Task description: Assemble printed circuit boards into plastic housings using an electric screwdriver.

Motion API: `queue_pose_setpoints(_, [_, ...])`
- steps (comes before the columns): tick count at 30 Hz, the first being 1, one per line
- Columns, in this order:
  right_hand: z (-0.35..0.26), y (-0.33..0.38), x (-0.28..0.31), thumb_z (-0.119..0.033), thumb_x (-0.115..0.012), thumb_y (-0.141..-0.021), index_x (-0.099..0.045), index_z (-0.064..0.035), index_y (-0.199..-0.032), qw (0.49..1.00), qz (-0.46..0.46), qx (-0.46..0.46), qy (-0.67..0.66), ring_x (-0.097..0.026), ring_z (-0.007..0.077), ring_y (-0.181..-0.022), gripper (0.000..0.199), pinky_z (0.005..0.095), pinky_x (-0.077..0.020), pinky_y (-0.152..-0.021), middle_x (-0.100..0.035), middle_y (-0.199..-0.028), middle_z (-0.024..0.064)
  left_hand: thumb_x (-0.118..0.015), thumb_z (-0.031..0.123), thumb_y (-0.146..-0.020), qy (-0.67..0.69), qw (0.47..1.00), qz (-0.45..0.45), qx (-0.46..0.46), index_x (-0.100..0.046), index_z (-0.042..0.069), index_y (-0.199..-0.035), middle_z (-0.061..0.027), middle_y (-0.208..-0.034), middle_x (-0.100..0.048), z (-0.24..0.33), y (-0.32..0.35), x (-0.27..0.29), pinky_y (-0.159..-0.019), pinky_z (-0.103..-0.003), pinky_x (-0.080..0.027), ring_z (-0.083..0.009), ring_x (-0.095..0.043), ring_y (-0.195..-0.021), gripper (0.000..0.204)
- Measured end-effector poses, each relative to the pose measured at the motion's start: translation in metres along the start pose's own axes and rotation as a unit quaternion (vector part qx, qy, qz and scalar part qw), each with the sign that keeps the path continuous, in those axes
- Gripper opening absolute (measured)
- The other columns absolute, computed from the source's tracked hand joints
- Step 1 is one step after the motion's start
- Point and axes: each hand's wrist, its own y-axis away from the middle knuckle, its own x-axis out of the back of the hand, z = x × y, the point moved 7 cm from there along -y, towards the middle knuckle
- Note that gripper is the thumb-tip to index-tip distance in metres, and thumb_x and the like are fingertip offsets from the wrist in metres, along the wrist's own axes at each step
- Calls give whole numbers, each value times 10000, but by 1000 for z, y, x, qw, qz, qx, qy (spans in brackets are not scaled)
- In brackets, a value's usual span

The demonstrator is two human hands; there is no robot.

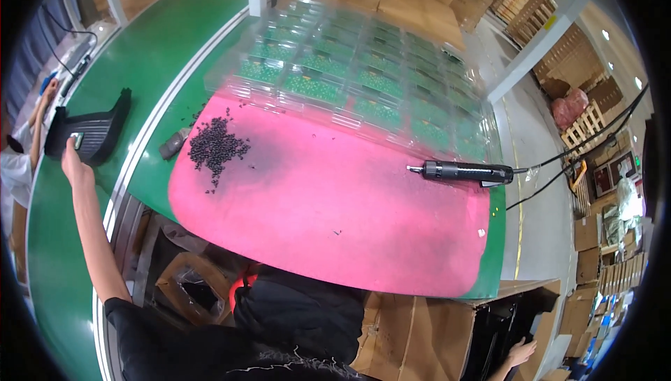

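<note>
My left hand (75, 164) reaches out over the green conveyor at the left. Its fingers are closed at the near edge of a black moulded plastic part (101, 136) with a raised, curved side. A small pale rectangular piece (77, 138) shows by my fingertips; whether it is fixed to the part I cannot tell. Low at the right, my right hand (520, 353) is beside a cardboard box (539, 297) with black plastic parts (500, 328) in it. Its fingers are stretched apart, and nothing shows in them.
A pink mat (335, 206) bears a pile of small black screws (215, 149) and a black electric screwdriver (465, 172), its cable running right. Clear plastic compartment trays (349, 73) stand behind. A co-worker's arm (40, 112) is at the far left. Cartons (419, 332) stand below the table.
</note>
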Motion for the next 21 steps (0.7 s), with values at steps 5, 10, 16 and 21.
queue_pose_setpoints(5, [29, -31, 68, -278, -511, -970, -392, 79, -1332, 955, 208, 110, -180, -429, 412, -1243, 522, 419, -356, -1038, -459, -1337, 268, -534, 148, -913, -111, 910, -370, -149, -534, 17, -1258, -74, -1214, -572, 24, 200, -159, -1014, -334, -333, -180, -491, -1184, 368])
queue_pose_setpoints(10, [-111, 27, 246, -180, -517, -974, -430, 74, -1301, 881, 104, 248, -389, -501, 390, -1142, 423, 372, -384, -999, -522, -1238, 254, -532, 115, -915, -187, 692, -686, -121, -629, 17, -1075, -62, -1043, -634, -25, 381, -269, -842, -286, -468, -152, -590, -988, 211])
queue_pose_setpoints(16, [-271, 166, 359, -66, -665, -791, -577, -13, -1003, 732, -3, 579, -358, -574, 273, -792, 235, 383, -485, -649, -579, -907, 104, -561, 141, -890, -150, 470, -857, -149, -593, 5, -1095, -86, -1017, -621, -67, 545, -303, -844, -320, -474, -176, -584, -939, 249])
queue_pose_setpoints(21, [-359, 271, 409, -205, -661, -765, -603, -104, -943, 518, 22, 814, -262, -595, 177, -684, 213, 306, -482, -532, -576, -765, 17, -643, 240, -852, -173, 379, -864, -284, -521, 15, -1202, -154, -1130, -560, -113, 562, -291, -941, -392, -441, -293, -542, -1094, 433])
